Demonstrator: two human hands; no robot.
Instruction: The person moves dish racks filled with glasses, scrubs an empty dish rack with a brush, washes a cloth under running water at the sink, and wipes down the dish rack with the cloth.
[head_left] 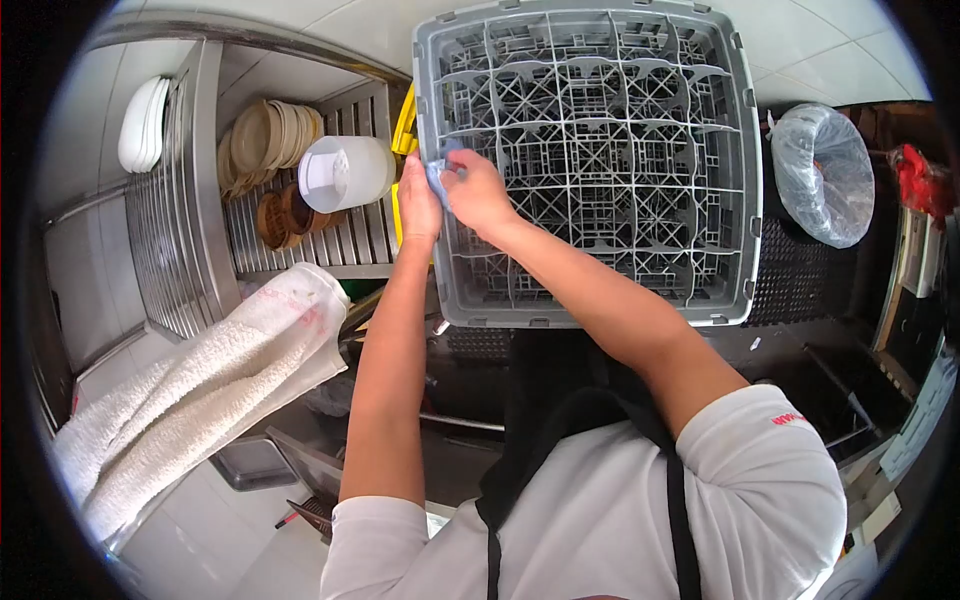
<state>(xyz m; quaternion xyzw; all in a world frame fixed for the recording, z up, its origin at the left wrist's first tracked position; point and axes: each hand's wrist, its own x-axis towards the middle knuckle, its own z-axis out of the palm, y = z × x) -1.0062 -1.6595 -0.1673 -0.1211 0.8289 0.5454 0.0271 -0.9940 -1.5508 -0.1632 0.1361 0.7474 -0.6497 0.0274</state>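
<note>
A grey plastic rack with square compartments stands at the top centre. At its left rim my right hand is closed around a small bluish item, perhaps a cloth, and presses it to the rim. My left hand lies along the outer left side of the rack, its fingers together and pointing up, close to the bluish item. What its palm touches is hidden. A yellow edge shows beside the rack, behind my left hand.
Left of the rack, a metal shelf holds stacked plates, a white tub and brown bowls. White bowls stand farther left. A towel hangs lower left. A bin with a clear liner is at right.
</note>
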